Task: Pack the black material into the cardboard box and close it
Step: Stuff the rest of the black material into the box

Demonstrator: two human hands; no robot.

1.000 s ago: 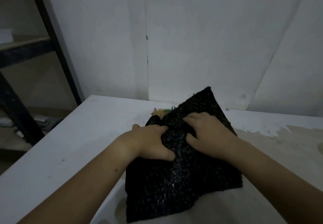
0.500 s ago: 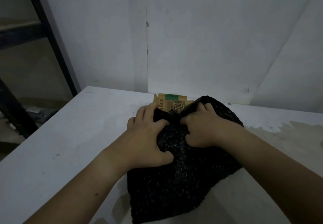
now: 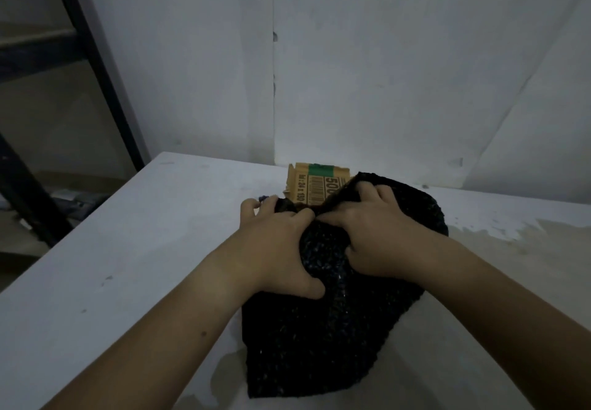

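The black material [image 3: 313,339], a coarse glittery mat, lies on the white table and is bunched up at its far end. My left hand [image 3: 278,243] grips its left part with fingers curled over the edge. On the right, my right hand [image 3: 374,233] clutches a fold of it. Just behind both hands a flap of the cardboard box [image 3: 315,185] sticks up, brown with a green stripe, a barcode and printed numbers. The rest of the box is hidden under the material and my hands.
The white table [image 3: 128,249] has a left edge and a stained, worn patch at the right [image 3: 511,243]. A white wall [image 3: 383,73] stands right behind the box. A dark metal shelf frame [image 3: 96,67] stands off the table's left side.
Both hands have gathered the flat material toward the far end, bunching it. Its raised corner has folded down, and the box flap behind it has come into view.
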